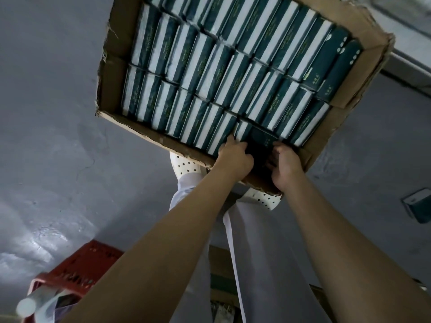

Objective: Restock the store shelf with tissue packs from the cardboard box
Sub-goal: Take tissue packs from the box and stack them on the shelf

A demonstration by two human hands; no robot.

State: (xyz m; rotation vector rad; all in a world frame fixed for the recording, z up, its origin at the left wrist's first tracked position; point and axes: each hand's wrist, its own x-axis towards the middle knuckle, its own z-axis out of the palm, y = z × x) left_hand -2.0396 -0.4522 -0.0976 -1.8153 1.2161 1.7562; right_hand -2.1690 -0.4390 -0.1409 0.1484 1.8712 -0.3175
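Observation:
An open cardboard box (149, 134) fills the upper middle of the head view, packed with rows of dark green and white tissue packs (210, 73) standing on edge. Both my hands reach into its near corner. A dark green tissue pack (262, 141) lies flatter than the others there. My left hand (234, 157) curls its fingers on the pack's left side. My right hand (285, 164) grips its right side. The pack's lower part is hidden in shadow between my hands.
The box rests on a white perforated stool (186, 167) over a grey floor (58, 113). A red plastic crate (81, 266) with bags stands at the lower left. A single green pack (419, 206) lies at the right edge. Flattened cardboard (219, 264) lies below.

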